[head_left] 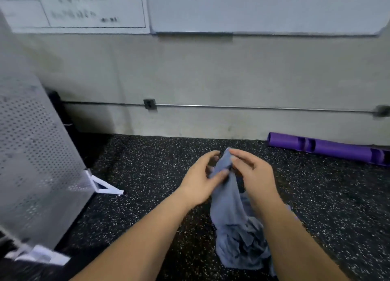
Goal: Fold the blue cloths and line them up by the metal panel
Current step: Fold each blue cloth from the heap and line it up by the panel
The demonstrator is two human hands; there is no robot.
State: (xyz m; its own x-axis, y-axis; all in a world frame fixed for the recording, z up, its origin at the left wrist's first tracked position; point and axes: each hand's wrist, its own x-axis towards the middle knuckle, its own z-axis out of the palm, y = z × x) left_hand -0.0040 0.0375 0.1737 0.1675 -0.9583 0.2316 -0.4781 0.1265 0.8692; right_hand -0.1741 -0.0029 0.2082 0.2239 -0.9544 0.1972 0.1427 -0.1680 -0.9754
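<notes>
A blue-grey cloth [225,198] hangs in the air over the speckled black floor. My left hand [200,179] pinches its top part between thumb and fingers. My right hand [253,171] holds the same upper edge from the right side. Below, the cloth runs down into a crumpled heap of blue cloth [242,245] on the floor; I cannot tell whether the heap is one cloth or more. The perforated metal panel [31,154] stands upright at the left on white feet [105,185], well left of both hands.
A purple tube [327,149] lies along the base of the grey wall at the right. A conduit with a socket box [149,104] runs along the wall. The speckled floor [147,164] stretches between the panel and my hands.
</notes>
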